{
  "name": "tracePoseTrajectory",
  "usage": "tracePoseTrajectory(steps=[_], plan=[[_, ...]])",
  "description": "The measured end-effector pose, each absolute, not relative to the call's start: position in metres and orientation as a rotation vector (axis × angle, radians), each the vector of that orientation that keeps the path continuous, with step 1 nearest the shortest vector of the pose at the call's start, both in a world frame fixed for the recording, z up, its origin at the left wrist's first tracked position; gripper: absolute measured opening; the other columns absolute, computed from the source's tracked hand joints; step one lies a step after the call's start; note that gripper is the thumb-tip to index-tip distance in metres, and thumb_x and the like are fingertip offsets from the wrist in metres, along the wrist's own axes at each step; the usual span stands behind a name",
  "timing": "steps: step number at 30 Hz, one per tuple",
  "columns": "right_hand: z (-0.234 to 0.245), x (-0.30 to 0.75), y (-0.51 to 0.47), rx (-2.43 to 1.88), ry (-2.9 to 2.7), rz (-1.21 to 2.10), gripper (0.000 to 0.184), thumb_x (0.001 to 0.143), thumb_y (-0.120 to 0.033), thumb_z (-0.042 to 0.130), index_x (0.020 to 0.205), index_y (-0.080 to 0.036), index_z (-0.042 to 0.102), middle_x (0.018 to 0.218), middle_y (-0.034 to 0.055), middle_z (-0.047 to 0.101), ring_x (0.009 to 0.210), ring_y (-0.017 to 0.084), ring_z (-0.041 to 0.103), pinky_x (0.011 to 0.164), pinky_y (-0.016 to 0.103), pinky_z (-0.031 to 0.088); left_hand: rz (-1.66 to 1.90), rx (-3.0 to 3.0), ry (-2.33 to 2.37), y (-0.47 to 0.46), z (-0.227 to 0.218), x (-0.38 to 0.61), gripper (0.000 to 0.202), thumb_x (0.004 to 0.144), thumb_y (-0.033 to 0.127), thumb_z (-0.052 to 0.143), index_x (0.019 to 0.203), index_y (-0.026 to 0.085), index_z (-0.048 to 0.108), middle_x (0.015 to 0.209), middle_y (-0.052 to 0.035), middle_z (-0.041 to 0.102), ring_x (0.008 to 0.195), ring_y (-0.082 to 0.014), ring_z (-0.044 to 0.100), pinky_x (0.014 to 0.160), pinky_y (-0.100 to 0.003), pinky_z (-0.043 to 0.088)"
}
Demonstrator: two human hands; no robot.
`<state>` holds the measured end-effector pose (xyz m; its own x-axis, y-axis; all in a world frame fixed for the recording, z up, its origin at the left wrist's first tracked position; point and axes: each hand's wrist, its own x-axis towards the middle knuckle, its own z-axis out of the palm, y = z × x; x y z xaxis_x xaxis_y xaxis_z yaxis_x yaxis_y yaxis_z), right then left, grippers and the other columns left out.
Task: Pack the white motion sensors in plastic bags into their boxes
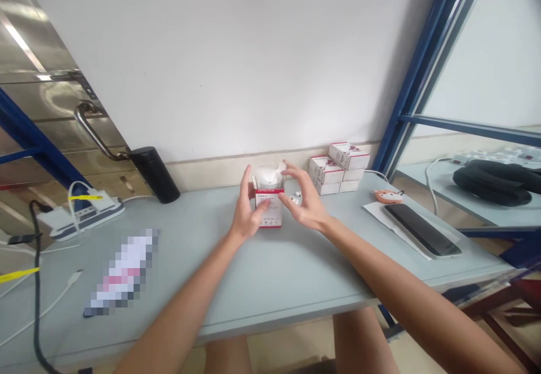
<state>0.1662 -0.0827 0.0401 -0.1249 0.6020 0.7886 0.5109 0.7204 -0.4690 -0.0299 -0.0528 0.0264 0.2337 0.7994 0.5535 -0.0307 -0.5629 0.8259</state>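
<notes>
A small red and white cardboard box (269, 210), printed "DETECTOR", stands upright on the table in front of me. From its open top sticks out a white rounded thing (269, 177) that looks wrapped in clear plastic. My left hand (249, 210) grips the box's left side, thumb across the printed front. On the other side my right hand (306, 200) is spread, its thumb and forefinger near the box's upper right edge and the wrapped thing. Whether those fingertips touch cannot be made out. Small white pieces (297, 195) lie behind the right hand.
Several similar boxes (338, 168) are stacked against the wall at right. A phone (422, 230) lies on paper beside an orange object (389, 195). At left are a black cylinder (155, 174), a power strip (88, 216), cables and a blurred-out item (122, 272).
</notes>
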Motion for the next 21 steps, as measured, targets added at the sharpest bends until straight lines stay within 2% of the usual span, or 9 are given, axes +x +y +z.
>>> tracePoseTrajectory(steps=[2, 3, 6, 10, 13, 15, 17, 19, 21], plan=[[0.04, 0.168, -0.082, -0.884, -1.785, 0.048, 0.045, 0.102, -0.041, 0.057, 0.145, -0.03, 0.054, 0.164, 0.0101, 0.046, 0.149, 0.031, 0.044, 0.123, 0.056, 0.037, 1.413, 1.83, 0.719, -0.053, 0.026, -0.031, 0.093, 0.087, 0.046, 0.079, 0.164, 0.029, 0.03, 0.138, -0.0124, 0.066, 0.129, -0.032, 0.064, 0.113, -0.044, 0.046], [0.04, 0.168, -0.082, -0.897, -1.794, 0.023, 0.041, 0.103, -0.041, 0.055, 0.143, -0.031, 0.057, 0.163, 0.0089, 0.047, 0.149, 0.031, 0.045, 0.123, 0.056, 0.037, 1.413, 1.867, 0.719, -0.053, 0.026, -0.031, 0.089, 0.089, 0.046, 0.077, 0.163, 0.028, 0.032, 0.14, -0.0129, 0.065, 0.131, -0.0324, 0.062, 0.114, -0.044, 0.045], [0.044, 0.17, -0.081, -0.94, -1.81, -0.046, 0.028, 0.106, -0.038, 0.05, 0.123, -0.031, 0.071, 0.157, 0.0058, 0.052, 0.146, 0.031, 0.046, 0.122, 0.056, 0.037, 1.424, 1.925, 0.715, -0.053, 0.023, -0.033, 0.077, 0.088, 0.042, 0.076, 0.156, 0.026, 0.041, 0.139, -0.0139, 0.065, 0.13, -0.0326, 0.062, 0.111, -0.044, 0.047], [0.047, 0.167, -0.085, -0.954, -1.869, -0.142, 0.025, 0.104, -0.03, 0.049, 0.102, -0.028, 0.075, 0.148, 0.006, 0.059, 0.147, 0.032, 0.043, 0.122, 0.057, 0.037, 1.471, 1.968, 0.777, -0.05, 0.016, -0.034, 0.072, 0.079, 0.033, 0.082, 0.142, 0.025, 0.051, 0.124, -0.0114, 0.068, 0.117, -0.0314, 0.066, 0.104, -0.044, 0.05], [0.046, 0.163, -0.086, -0.933, -1.89, -0.16, 0.026, 0.103, -0.027, 0.049, 0.113, -0.029, 0.073, 0.15, 0.0066, 0.056, 0.146, 0.031, 0.045, 0.12, 0.054, 0.04, 1.558, 2.053, 0.829, -0.044, 0.009, -0.034, 0.066, 0.074, 0.031, 0.083, 0.132, 0.025, 0.052, 0.119, -0.0106, 0.067, 0.109, -0.0303, 0.067, 0.101, -0.043, 0.049], [0.043, 0.166, -0.082, -0.935, -1.79, -0.125, 0.034, 0.104, -0.028, 0.047, 0.133, -0.03, 0.063, 0.152, 0.0085, 0.053, 0.141, 0.029, 0.049, 0.118, 0.052, 0.043, 1.638, 2.135, 0.896, -0.041, 0.006, -0.035, 0.061, 0.075, 0.032, 0.082, 0.126, 0.025, 0.05, 0.121, -0.0117, 0.066, 0.111, -0.0307, 0.066, 0.101, -0.042, 0.049], [0.036, 0.173, -0.072, -0.997, -1.65, -0.088, 0.041, 0.104, -0.028, 0.045, 0.145, -0.028, 0.053, 0.147, 0.0114, 0.055, 0.134, 0.028, 0.054, 0.113, 0.049, 0.047, 1.701, 2.192, 0.993, -0.038, 0.006, -0.036, 0.057, 0.076, 0.032, 0.081, 0.122, 0.025, 0.048, 0.124, -0.0123, 0.065, 0.114, -0.0313, 0.065, 0.101, -0.042, 0.048], [0.025, 0.182, -0.06, -1.136, -1.626, -0.08, 0.038, 0.103, -0.027, 0.045, 0.139, -0.025, 0.058, 0.133, 0.0123, 0.064, 0.126, 0.029, 0.057, 0.108, 0.049, 0.048, 1.72, 2.202, 1.079, -0.036, 0.007, -0.036, 0.055, 0.077, 0.032, 0.081, 0.12, 0.026, 0.047, 0.126, -0.0116, 0.065, 0.116, -0.0308, 0.065, 0.102, -0.041, 0.048], [0.01, 0.189, -0.048, -1.315, -1.794, -0.078, 0.028, 0.102, -0.027, 0.051, 0.122, -0.024, 0.069, 0.12, 0.0118, 0.071, 0.124, 0.033, 0.055, 0.108, 0.052, 0.046, 1.721, 2.195, 1.112, -0.034, 0.008, -0.036, 0.052, 0.078, 0.031, 0.081, 0.118, 0.028, 0.048, 0.128, -0.0105, 0.065, 0.118, -0.0303, 0.064, 0.102, -0.041, 0.047]])
